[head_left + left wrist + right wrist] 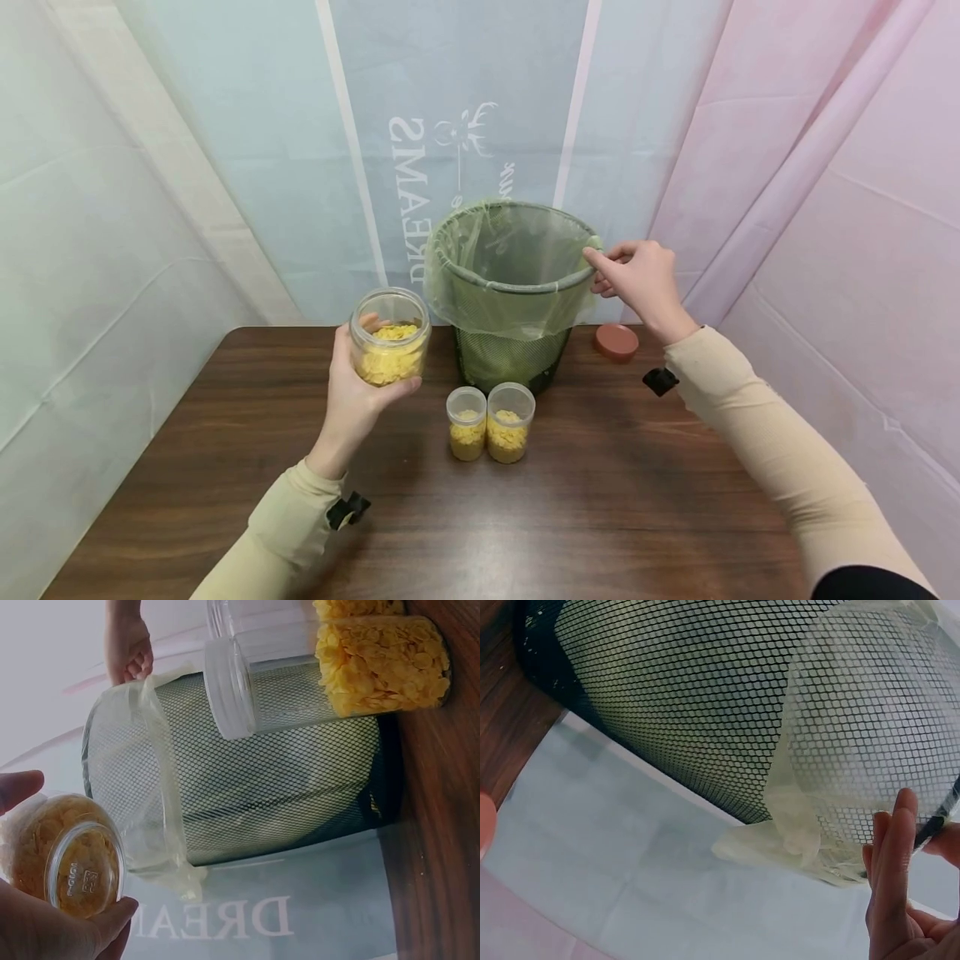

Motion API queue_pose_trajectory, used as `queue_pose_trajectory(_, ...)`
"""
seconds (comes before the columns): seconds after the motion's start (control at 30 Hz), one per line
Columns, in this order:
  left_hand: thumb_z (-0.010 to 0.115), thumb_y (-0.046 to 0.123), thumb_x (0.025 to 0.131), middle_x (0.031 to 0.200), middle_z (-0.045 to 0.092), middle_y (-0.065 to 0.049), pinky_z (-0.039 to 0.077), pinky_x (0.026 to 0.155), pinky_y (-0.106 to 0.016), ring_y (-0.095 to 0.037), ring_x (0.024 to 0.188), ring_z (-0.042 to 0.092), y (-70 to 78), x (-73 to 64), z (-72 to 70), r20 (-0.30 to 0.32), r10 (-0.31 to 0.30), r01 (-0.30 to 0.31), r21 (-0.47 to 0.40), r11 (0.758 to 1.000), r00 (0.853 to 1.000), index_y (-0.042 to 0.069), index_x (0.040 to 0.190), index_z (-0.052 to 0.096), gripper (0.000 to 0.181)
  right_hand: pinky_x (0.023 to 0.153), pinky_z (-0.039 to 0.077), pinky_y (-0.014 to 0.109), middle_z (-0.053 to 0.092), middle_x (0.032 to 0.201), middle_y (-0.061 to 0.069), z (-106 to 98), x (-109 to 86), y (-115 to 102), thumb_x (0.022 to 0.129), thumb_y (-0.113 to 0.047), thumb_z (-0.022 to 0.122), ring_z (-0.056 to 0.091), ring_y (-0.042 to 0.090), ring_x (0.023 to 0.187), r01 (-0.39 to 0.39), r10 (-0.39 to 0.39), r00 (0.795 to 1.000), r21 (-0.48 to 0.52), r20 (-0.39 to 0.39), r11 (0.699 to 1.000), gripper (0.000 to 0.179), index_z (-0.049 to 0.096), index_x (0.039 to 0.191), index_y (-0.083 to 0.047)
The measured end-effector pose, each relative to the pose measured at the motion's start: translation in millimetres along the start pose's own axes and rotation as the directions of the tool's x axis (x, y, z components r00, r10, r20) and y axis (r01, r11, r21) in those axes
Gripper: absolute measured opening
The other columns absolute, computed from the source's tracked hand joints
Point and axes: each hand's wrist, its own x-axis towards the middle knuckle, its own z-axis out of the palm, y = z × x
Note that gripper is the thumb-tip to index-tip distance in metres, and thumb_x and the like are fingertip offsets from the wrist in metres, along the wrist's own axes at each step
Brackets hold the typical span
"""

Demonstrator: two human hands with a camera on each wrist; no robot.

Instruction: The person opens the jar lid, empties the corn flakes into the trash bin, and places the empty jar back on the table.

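My left hand [351,417] grips a clear jar [46,840] of yellow flakes, raised above the table left of a mesh wastebasket [510,358]. The jar's mouth is uncovered and faces up; its embossed base shows in the left wrist view. A thin, pale green bin liner [517,312] lines the basket and folds over its rim. At the basket's right side, my right hand [641,279] pinches the rim and liner between thumb and fingers. Two smaller clear containers, one on the left [467,440] and one on the right [507,437], stand side by side before the basket, partly filled with yellow flakes.
A reddish-brown round lid [617,342] lies on the dark wooden table [480,533], right of the basket. Behind the table hangs a pale blue printed curtain [262,167], close to the basket. Light fabric also hangs at both sides.
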Motion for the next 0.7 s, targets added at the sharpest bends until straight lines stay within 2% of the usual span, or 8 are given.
queue_pose_trajectory(0.13,0.082,-0.009,0.06,0.13,0.052,-0.007,0.044,0.089,-0.021,-0.016,0.112,0.052,2.9,5.9,1.3,0.013,-0.006,0.006,0.001,1.0,1.0,0.011,0.136,0.038,0.09,0.055,0.056,0.027,0.071,0.064,0.003,1.7,1.9,-4.1,0.087,-0.036,0.062,0.069,0.019,0.057,-0.043,0.041,0.999,0.081,0.022,0.996,0.033,0.069,0.09,-0.004)
queue_pose_trajectory(0.27,0.082,-0.009,0.059,0.129,0.051,-0.005,0.045,0.09,-0.021,-0.016,0.112,0.051,7.2,13.6,0.9,0.031,-0.002,0.002,0.006,1.0,1.0,0.01,0.136,0.038,0.091,0.056,0.057,0.028,0.071,0.064,0.004,3.7,3.7,-7.4,0.085,-0.027,0.058,0.07,0.022,0.06,-0.082,0.078,0.996,0.118,0.032,0.99,0.028,0.066,0.091,-0.001)
queue_pose_trajectory(0.47,0.083,-0.006,0.059,0.129,0.05,-0.005,0.043,0.092,-0.023,-0.015,0.113,0.05,17.0,25.9,-0.5,0.064,0.015,-0.019,0.052,0.998,0.998,0.009,0.135,0.038,0.09,0.056,0.057,0.028,0.071,0.064,0.006,4.1,5.8,-7.9,0.084,-0.025,0.058,0.071,0.024,0.061,-0.095,0.092,0.995,0.1,0.033,0.99,0.025,0.066,0.09,-0.002)
queue_pose_trajectory(0.7,0.085,-0.002,0.059,0.127,0.051,-0.005,0.043,0.095,-0.031,-0.014,0.113,0.049,30.9,42.7,-2.2,0.086,0.021,-0.031,0.109,0.994,0.996,0.013,0.135,0.039,0.09,0.057,0.057,0.028,0.071,0.066,0.006,4.3,7.1,-7.0,0.085,-0.025,0.058,0.069,0.014,0.056,-0.1,0.097,0.994,0.093,0.042,0.991,0.024,0.064,0.09,-0.002)
